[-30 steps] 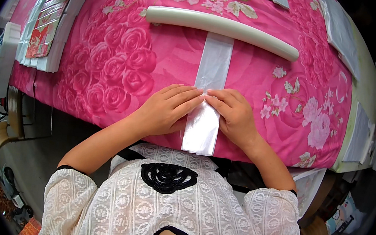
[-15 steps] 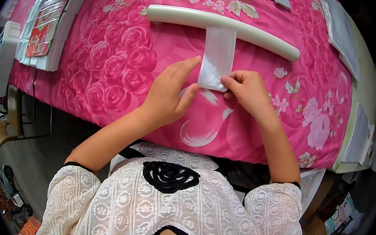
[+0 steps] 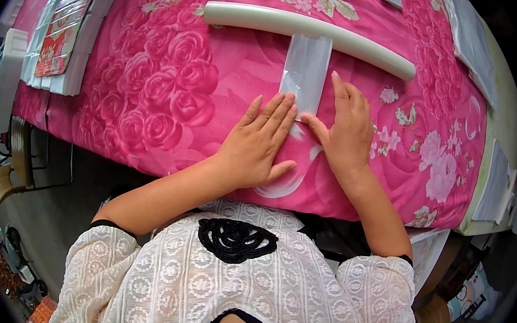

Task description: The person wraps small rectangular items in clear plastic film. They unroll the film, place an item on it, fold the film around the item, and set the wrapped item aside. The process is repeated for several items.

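Observation:
A narrow clear plastic sleeve [image 3: 308,65] lies flat on the pink flowered cloth, its far end against a long white roll [image 3: 256,17]. My left hand [image 3: 258,139] rests flat with fingers stretched out, the fingertips on the sleeve's near left part. On the other side my right hand [image 3: 345,127] is open, thumb at the sleeve's near right corner and fingers raised beside its right edge. Neither hand grips anything. My left fingers cover some of the sleeve's near end.
The pink flowered cloth [image 3: 152,85] covers the table. White stacks with a red printed packet [image 3: 61,43] stand at the left. Clear plastic sheets [image 3: 469,45] lie along the far right edge, and a pale sheet [image 3: 492,182] sits nearer. A chair [image 3: 13,159] stands left of the table.
My left hand has moved right and lies flat on the sleeve's near end. My right hand has let go of the sleeve's corner and opened. The sleeve has shifted slightly right.

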Demonstrator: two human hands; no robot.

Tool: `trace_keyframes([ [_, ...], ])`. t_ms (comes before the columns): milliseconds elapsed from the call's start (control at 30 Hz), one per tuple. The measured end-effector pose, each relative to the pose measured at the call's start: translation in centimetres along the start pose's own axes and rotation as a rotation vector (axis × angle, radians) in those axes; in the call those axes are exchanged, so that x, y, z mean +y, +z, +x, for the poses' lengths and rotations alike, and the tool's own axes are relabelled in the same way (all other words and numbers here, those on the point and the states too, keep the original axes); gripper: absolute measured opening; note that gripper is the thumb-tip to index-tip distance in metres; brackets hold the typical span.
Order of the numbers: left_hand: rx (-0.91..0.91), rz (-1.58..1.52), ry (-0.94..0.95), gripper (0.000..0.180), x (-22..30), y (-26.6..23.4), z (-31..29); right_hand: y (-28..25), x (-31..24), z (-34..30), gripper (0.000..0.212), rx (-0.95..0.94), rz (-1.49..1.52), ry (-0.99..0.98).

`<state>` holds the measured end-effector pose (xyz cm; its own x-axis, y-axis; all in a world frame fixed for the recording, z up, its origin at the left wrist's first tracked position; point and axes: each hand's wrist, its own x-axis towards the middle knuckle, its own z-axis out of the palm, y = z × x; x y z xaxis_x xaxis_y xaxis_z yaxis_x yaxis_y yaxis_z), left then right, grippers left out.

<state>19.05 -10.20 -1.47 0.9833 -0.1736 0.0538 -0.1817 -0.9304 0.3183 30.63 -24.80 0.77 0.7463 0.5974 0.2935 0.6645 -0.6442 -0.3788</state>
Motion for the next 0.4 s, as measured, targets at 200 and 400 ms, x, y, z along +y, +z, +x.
trace_keyframes([
  [200, 0.096, -0.002, 0.101, 0.06, -1.3, -0.2, 0.5, 1.1, 3.7, 1.4, 0.052, -0.148, -0.018, -0.521],
  [400, 0.052, 0.086, 0.282, 0.043, -4.0, -0.5, 1.6, 0.4, 4.8, 3.0, 0.052, -0.332, 0.092, -0.506],
])
